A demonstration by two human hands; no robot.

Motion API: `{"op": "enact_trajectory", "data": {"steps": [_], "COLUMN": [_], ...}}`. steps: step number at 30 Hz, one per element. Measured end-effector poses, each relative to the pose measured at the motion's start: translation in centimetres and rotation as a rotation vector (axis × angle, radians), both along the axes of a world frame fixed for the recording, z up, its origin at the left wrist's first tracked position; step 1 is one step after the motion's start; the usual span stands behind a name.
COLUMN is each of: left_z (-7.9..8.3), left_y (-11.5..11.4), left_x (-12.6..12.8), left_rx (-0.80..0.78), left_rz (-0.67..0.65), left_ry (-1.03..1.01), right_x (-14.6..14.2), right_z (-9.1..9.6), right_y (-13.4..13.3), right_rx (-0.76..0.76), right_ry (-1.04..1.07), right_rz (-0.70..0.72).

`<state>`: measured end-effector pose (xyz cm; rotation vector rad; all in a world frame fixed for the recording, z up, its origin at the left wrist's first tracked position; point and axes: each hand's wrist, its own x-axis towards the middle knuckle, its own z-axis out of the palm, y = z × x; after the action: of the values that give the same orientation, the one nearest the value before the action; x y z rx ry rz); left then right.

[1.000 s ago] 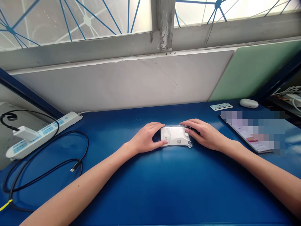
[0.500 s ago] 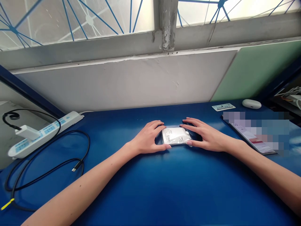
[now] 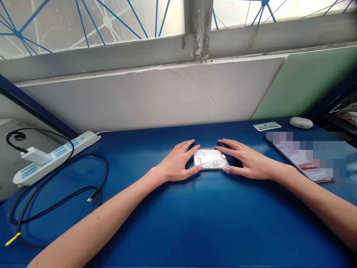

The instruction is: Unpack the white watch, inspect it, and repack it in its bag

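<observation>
Both hands have closed in on the packet [image 3: 209,160], left hand [image 3: 178,164] and right hand [image 3: 249,162] lying flat, fingers spread and unclenched, touching its ends on the table [image 3: 195,223]

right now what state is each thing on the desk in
white packet, flat on the table, between both hands
left hand, open, touching the packet's left edge
right hand, open, touching its right edge
charger, plugged into the power strip
black cable, free end unplugged
earbud case, closed
</observation>
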<state>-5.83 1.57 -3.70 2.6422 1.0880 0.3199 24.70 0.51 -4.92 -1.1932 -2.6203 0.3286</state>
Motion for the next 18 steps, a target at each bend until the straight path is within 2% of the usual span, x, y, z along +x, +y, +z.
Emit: {"op": "enact_trajectory", "data": {"steps": [4, 11, 18], "left_z": [0.0, 0.0, 0.1], "left_y": [0.0, 0.0, 0.1], "left_x": [-0.1, 0.1, 0.2], "left_rx": [-0.008, 0.008, 0.008], "left_rz": [-0.005, -0.018, -0.035], "left_ry": [0.017, 0.000, 0.025], "right_x": [-0.2, -2.2, -3.8], "right_z": [0.3, -0.2, -1.0], "right_y": [-0.2, -1.2, -1.2], "right_rx": [-0.008, -0.057, -0.004], "right_ry": [0.026, 0.159, 0.211], "right_rz": [0.018, -0.059, -0.101]}}
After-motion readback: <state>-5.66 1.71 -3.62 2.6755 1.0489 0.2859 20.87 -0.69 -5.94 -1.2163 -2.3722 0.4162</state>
